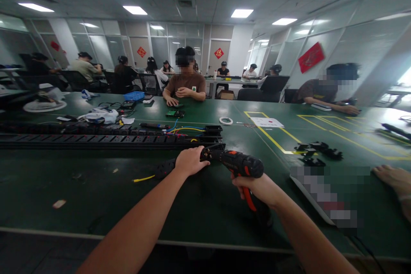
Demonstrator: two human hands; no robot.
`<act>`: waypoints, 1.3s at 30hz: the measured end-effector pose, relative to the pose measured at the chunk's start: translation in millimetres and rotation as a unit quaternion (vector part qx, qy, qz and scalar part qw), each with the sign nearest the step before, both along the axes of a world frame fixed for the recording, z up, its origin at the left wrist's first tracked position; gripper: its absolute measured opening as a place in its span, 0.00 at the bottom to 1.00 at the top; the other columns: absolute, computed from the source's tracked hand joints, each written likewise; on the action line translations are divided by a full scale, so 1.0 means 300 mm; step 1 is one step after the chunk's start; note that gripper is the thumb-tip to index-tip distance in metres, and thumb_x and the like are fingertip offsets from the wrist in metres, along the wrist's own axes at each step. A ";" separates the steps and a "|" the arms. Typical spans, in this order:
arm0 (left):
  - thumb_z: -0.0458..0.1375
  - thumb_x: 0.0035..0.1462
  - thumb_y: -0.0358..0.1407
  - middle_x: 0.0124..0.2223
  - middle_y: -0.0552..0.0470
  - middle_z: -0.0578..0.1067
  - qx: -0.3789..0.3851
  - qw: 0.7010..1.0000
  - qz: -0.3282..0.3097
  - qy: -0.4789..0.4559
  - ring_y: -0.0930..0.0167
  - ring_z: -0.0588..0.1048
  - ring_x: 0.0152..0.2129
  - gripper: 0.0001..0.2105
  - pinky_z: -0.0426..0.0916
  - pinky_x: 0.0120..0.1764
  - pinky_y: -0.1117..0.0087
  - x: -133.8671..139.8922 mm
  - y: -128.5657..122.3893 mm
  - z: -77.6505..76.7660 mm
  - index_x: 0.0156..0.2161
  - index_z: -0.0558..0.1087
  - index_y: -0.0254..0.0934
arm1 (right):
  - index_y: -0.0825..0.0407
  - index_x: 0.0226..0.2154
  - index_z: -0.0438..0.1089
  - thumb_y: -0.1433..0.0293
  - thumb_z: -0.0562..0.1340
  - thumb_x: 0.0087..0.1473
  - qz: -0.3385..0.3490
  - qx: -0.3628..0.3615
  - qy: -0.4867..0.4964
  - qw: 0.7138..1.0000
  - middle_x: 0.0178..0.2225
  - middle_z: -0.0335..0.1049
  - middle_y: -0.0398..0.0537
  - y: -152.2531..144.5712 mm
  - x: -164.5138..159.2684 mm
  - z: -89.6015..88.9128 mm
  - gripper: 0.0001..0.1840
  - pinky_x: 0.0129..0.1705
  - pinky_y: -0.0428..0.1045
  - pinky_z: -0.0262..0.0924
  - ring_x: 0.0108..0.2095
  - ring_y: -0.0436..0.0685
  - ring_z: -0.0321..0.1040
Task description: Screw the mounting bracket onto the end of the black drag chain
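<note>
My right hand [257, 187] is wrapped around the grip of a black and orange cordless drill [242, 164]. The drill's nose points left, towards my left hand [190, 161]. That hand is closed over a black socket piece [165, 168] lying on the table, and a yellow wire [144, 178] sticks out from its left end. Where the drill tip meets the piece, by my left fingers, small metal parts show, but whether they touch I cannot tell. Just behind lie long black power strips [105, 140], with loose coloured wires [188, 128] near their right ends.
Black plastic clips [316, 152] lie to the right, near a pale, partly blurred object [314, 197] and another person's hand [393, 178]. Further back are a tape roll [226, 120], a paper sheet [267, 122], a blue basket [134, 96] and a seated person [184, 81].
</note>
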State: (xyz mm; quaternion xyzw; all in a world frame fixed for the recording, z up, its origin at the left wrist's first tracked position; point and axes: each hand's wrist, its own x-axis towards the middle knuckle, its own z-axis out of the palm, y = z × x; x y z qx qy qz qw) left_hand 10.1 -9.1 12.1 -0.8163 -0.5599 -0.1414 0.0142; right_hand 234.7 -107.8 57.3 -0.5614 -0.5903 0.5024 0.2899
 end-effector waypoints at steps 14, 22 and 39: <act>0.52 0.56 0.56 0.48 0.46 0.75 -0.018 1.000 0.008 -0.011 0.60 0.74 0.44 0.28 0.65 0.45 0.62 0.004 -0.009 0.008 0.57 0.64 0.44 | 0.52 0.28 0.68 0.70 0.62 0.44 0.015 0.030 -0.010 0.999 0.18 0.64 0.38 -0.006 -0.008 0.004 0.05 0.23 0.46 0.61 0.19 0.52 0.66; 0.51 0.56 0.56 0.46 0.46 0.76 0.001 1.000 -0.005 -0.013 0.60 0.75 0.42 0.28 0.65 0.43 0.62 -0.002 0.002 -0.009 0.56 0.65 0.43 | 0.52 0.28 0.68 0.69 0.62 0.44 0.016 0.026 -0.012 0.999 0.18 0.64 0.38 -0.004 -0.004 0.001 0.05 0.23 0.47 0.61 0.19 0.52 0.66; 0.52 0.56 0.57 0.49 0.46 0.75 0.019 1.000 -0.009 -0.004 0.59 0.74 0.44 0.30 0.66 0.42 0.62 -0.004 0.008 -0.014 0.58 0.62 0.42 | 0.52 0.42 0.72 0.62 0.66 0.47 0.009 0.133 -0.061 0.989 0.28 0.71 0.44 -0.007 -0.003 0.007 0.19 0.35 0.52 0.64 0.30 0.56 0.68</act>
